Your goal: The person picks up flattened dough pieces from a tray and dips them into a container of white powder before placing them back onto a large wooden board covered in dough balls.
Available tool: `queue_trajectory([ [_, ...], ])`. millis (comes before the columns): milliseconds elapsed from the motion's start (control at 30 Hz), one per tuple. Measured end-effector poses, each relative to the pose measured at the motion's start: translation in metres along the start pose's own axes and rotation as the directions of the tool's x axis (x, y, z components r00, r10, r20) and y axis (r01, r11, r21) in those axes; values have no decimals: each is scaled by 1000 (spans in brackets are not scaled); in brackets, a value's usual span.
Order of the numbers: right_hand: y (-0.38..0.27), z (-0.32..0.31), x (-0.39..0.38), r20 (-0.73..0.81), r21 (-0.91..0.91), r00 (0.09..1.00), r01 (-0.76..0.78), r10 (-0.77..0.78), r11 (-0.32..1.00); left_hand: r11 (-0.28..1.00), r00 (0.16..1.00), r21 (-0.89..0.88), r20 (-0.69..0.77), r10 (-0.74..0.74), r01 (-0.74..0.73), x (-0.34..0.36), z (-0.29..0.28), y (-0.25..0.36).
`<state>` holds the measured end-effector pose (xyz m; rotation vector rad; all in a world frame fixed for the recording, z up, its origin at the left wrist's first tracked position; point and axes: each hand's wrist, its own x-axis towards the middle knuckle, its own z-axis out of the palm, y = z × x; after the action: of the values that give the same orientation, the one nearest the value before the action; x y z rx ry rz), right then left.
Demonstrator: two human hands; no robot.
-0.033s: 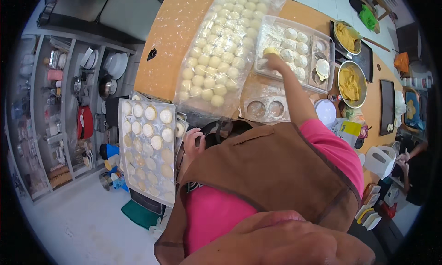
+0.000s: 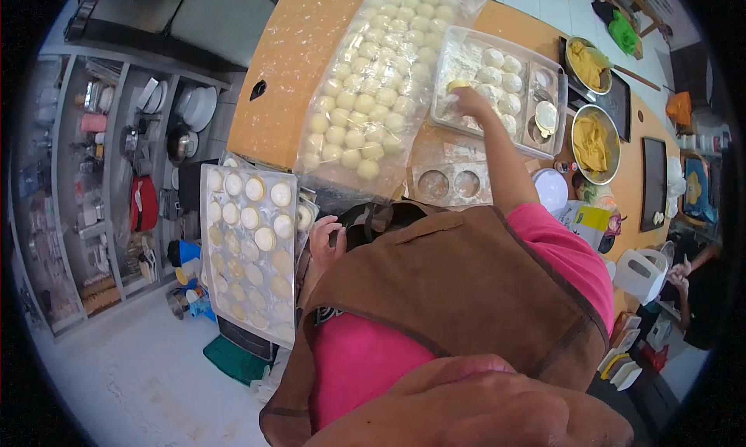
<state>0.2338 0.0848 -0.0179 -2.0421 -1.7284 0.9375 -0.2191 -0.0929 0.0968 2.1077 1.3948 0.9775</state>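
- Right hand (image 2: 468,102) bent at a pale-yellow, round dough ball (image 2: 458,83); closure couldn't be told.
- Left hand (image 2: 323,243), half-curled, seemed empty near a silvery rectangular tray (image 2: 269,176).

The table (image 2: 268,124) bears a tray (image 2: 542,141) and, apparently, flour (image 2: 311,21).

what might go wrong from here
The right hand might squash the floured dough balls close beside it. The left hand is near a tray of pale discs, so a bump could shift them. The unfloured-looking balls sit packed together and may stick.
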Motion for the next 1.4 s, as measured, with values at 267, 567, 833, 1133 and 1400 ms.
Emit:
queue_trajectory([
  [267, 22, -36, 14, -310, 114, 951, 49, -11, 992, 999, 999, 10, 9, 42, -42, -4, 1, -1],
  [567, -24, 10, -16, -19, -321, 981, 178, -195, 930, 999, 1000, 18, 2, -29, 29, -6, -4, -5],
  [833, 18, -73, 43, -81, 38, 996, 38, -35, 999, 999, 999, 23, 12, 30, -30, -1, 1, -11],
  [1133, 23, -79, 80, -47, -602, 984, 111, -174, 791, 999, 999, 37, -34, -10, 11, 2, -3, -6],
  [1400, 72, -107, 75, -61, -584, 987, 85, -148, 808, 998, 998, 36, -14, -59, 59, 6, 7, -6],
])
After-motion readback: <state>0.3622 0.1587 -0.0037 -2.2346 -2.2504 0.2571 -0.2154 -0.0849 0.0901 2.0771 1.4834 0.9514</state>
